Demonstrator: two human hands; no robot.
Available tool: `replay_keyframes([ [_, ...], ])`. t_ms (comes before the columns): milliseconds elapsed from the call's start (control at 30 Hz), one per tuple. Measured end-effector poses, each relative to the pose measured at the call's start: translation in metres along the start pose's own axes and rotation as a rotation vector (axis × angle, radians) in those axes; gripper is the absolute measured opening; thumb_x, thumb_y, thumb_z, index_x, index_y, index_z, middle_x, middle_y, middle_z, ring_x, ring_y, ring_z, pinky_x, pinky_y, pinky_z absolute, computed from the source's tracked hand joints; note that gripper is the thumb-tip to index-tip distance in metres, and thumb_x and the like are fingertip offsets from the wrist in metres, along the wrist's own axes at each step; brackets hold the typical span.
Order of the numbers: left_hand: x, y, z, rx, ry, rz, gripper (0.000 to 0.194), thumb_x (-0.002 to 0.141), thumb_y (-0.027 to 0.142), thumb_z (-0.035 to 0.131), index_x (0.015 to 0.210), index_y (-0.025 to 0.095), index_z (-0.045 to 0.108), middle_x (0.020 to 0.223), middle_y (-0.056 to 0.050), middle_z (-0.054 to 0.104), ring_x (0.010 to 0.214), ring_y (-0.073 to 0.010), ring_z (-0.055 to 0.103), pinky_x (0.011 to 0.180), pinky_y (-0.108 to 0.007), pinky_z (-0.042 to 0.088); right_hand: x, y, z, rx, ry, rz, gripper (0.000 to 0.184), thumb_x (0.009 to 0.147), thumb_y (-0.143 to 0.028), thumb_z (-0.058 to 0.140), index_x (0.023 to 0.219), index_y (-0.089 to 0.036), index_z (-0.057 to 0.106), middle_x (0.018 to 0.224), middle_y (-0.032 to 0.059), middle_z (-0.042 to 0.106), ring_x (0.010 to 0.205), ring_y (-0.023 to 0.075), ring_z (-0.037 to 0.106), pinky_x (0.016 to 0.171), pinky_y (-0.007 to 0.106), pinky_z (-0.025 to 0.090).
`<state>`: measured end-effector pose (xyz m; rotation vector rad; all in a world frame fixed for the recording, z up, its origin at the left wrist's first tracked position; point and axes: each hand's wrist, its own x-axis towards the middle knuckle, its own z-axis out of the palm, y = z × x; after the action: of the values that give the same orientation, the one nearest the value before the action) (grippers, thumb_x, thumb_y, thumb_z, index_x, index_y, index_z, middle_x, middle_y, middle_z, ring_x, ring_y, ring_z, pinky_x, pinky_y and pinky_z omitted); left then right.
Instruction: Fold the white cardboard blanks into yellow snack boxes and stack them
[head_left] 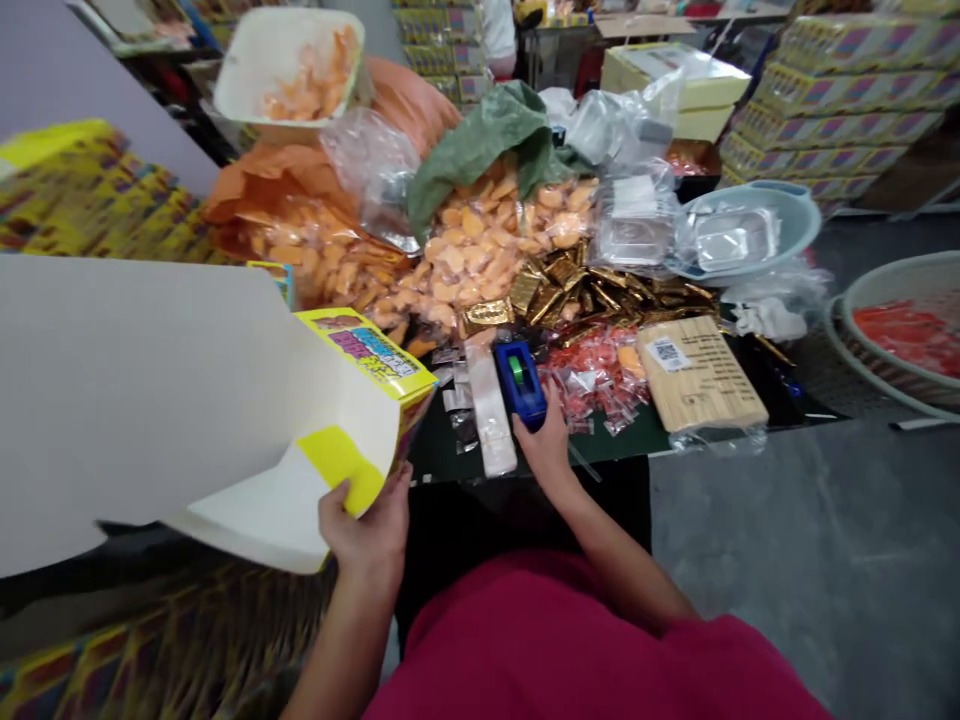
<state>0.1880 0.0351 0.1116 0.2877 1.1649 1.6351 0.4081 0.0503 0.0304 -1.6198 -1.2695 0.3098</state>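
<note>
My left hand [369,525] is closed on the lower edge of a yellow printed cardboard box [375,352], its thumb over a yellow flap [341,467]. The box's white inner side faces up. My right hand [546,440] grips the near end of a blue tape dispenser [523,385], thumb on the left and fingers along the right side. A roll of green tape [517,370] sits in the dispenser. Just left of it lies a long white strip-like pack [489,405]. Small red packets [596,385] are heaped to the right of my right hand.
Orange wrapped pieces [476,245] and gold foil packets [577,285] are piled behind the dispenser. A pack of wooden sticks [701,378] lies at the right. Beyond it are a light blue basin [802,225] with foil trays and a basket [862,365]. A large white sheet [135,390] fills the left.
</note>
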Motion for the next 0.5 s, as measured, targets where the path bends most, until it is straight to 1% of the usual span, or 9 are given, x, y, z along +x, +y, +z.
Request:
replay_keyframes([
  [67,-0.009,0.002,0.004,-0.048,0.090,-0.014,0.041,0.060,0.021,0.056,0.100,0.028,0.058,0.098,0.003,0.070,0.097,-0.0227,0.063,0.080,-0.040,0.055,0.005,0.000,-0.004,0.079,0.048,0.006,0.075,0.088,-0.032,0.057,0.150,-0.014,0.019,0.138,0.0218,0.051,0.127,0.0312,0.051,0.103,0.053,0.044],
  [167,-0.018,0.005,0.007,-0.127,0.139,-0.048,0.038,0.059,0.020,0.056,0.097,0.026,0.060,0.098,0.004,0.071,0.094,-0.0218,0.064,0.079,-0.039,0.055,0.015,-0.005,-0.014,0.086,0.048,0.022,0.070,0.087,-0.034,0.058,0.146,-0.013,0.028,0.134,0.0203,0.055,0.123,0.0316,0.055,0.102,0.053,0.046],
  [267,-0.024,0.005,0.004,-0.143,0.106,-0.033,0.036,0.061,0.023,0.056,0.096,0.027,0.062,0.096,0.004,0.071,0.090,-0.0223,0.065,0.076,-0.038,0.056,0.024,-0.019,-0.027,0.087,0.069,0.022,0.065,0.086,-0.039,0.058,0.141,-0.014,0.035,0.127,0.0199,0.059,0.115,0.0316,0.060,0.096,0.051,0.051],
  [367,-0.028,0.003,0.001,-0.114,0.042,-0.007,0.036,0.064,0.026,0.056,0.099,0.029,0.062,0.101,0.003,0.072,0.097,-0.0242,0.065,0.081,-0.040,0.056,0.032,-0.035,-0.047,0.093,0.120,-0.013,0.061,0.089,-0.044,0.055,0.141,-0.020,0.034,0.121,0.0151,0.062,0.107,0.0275,0.065,0.088,0.045,0.056],
  [433,-0.029,-0.001,0.000,-0.085,-0.003,0.016,0.038,0.065,0.027,0.056,0.103,0.031,0.061,0.109,0.004,0.070,0.107,-0.0253,0.062,0.086,-0.041,0.055,0.037,-0.042,-0.067,0.087,0.145,-0.046,0.059,0.092,-0.045,0.050,0.144,-0.025,0.029,0.122,0.0121,0.061,0.107,0.0248,0.065,0.086,0.043,0.058],
  [500,-0.027,-0.007,-0.001,-0.061,-0.056,0.016,0.039,0.067,0.026,0.055,0.106,0.032,0.059,0.118,0.004,0.067,0.117,-0.0251,0.058,0.092,-0.042,0.054,0.042,-0.042,-0.096,0.072,0.125,-0.112,0.061,0.094,-0.044,0.045,0.147,-0.024,0.021,0.126,0.0130,0.058,0.111,0.0242,0.063,0.089,0.044,0.057],
])
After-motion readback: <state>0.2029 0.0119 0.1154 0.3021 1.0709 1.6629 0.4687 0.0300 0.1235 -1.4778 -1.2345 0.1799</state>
